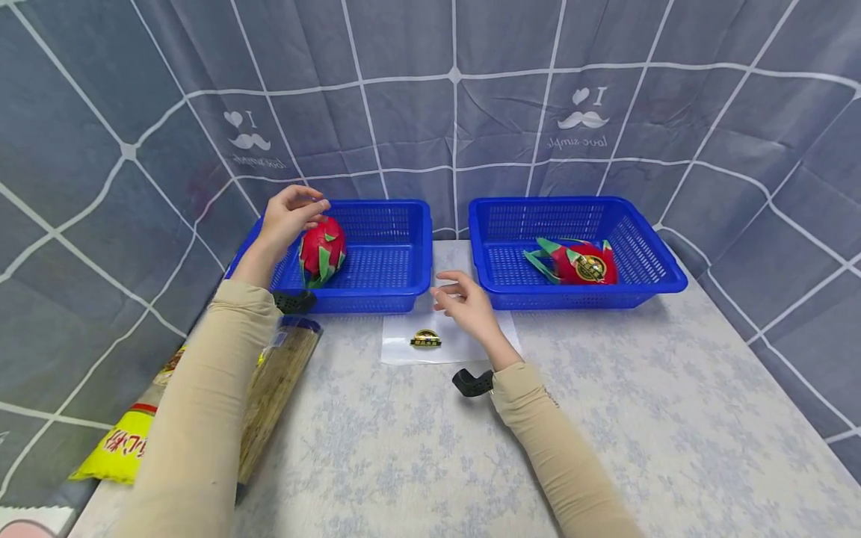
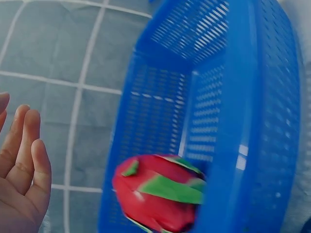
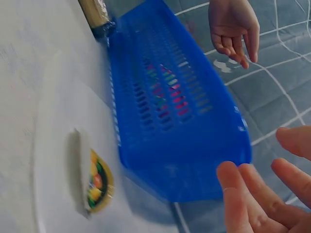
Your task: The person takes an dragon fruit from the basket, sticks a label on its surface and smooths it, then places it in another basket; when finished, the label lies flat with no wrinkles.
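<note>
Above the left end of a blue plastic basket [image 1: 377, 299] hangs my left hand [image 1: 288, 217], fingers loosely bent and nothing held. A red dragon fruit [image 1: 328, 246] with green scales lies in that basket; the left wrist view shows the fruit [image 2: 158, 194] apart from the hand [image 2: 22, 179]. My right hand [image 1: 468, 308], relaxed and holding nothing, hovers between the two baskets over a white sheet [image 1: 398, 351]. On the sheet is a black-and-gold sticker [image 1: 426, 338], partly raised in the right wrist view. Another dragon fruit [image 1: 561, 260], bearing a similar label [image 1: 592, 268], lies in the right-hand blue basket [image 1: 578, 290].
A wooden board [image 1: 279, 381] lies at the left, partly under my left forearm. Beside it is a yellow printed bag [image 1: 121, 444]. A grey checked curtain [image 1: 417, 112] surrounds the back and sides of the flower-patterned table [image 1: 403, 448].
</note>
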{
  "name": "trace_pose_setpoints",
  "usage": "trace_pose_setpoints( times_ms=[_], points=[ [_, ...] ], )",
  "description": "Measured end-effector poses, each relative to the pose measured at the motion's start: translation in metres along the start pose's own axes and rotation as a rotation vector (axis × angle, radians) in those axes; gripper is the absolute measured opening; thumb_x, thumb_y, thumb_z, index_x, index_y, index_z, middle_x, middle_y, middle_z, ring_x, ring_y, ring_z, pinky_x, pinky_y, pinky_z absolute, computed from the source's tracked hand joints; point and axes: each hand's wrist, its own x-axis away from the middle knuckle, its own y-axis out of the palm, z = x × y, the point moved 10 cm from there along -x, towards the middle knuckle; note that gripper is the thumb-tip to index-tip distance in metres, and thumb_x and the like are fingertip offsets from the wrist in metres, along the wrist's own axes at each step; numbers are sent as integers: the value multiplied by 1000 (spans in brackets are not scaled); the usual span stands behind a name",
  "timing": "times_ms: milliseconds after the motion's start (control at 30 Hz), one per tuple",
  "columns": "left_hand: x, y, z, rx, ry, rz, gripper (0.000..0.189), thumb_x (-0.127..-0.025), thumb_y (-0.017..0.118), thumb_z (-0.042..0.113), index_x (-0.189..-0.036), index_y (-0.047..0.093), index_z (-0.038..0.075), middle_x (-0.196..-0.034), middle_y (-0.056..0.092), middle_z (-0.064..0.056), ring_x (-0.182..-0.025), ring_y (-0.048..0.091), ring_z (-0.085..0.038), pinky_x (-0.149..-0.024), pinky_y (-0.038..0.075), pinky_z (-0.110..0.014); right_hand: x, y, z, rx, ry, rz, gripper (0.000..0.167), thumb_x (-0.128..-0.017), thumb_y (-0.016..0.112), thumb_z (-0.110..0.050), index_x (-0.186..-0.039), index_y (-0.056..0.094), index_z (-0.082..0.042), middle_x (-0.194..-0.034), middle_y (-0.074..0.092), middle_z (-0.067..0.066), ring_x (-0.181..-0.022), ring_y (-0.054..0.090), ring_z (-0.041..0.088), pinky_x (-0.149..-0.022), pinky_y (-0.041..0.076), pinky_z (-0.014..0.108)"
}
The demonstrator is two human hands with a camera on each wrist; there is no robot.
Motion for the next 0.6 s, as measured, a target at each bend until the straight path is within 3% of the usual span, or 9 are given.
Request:
trace_pose_setpoints(
  times_ms=[233, 433, 600],
  points=[
    [-2, -6, -33, -16, -43, 35, 19, -88, 66, 12, -103, 58, 6, -82, 65, 9, -71, 65, -5, -67, 50, -20, -2, 12, 7, -95, -16, 25, 32, -93, 59, -12, -123, 55, 1, -107, 62, 28, -85, 65, 42, -70, 55, 39],
    [-4, -5, -58, -67, -71, 50, 28, -87, 67, 13, -111, 57, 0, -80, 64, 10, -70, 63, -5, -65, 51, -18, -3, 14, 11, -144, -30, 85, 25, -92, 60, -7, -115, 61, 3, -103, 64, 24, -78, 68, 31, -72, 55, 43],
    [-4, 1, -74, -105, -97, 52, 32, -88, 66, 12, -114, 55, -2, -80, 63, 9, -68, 63, -6, -65, 51, -20, -5, 16, 16, -187, -23, 113, 25, -91, 62, -7, -114, 62, 4, -102, 65, 23, -80, 68, 31, -73, 54, 46]
  ],
)
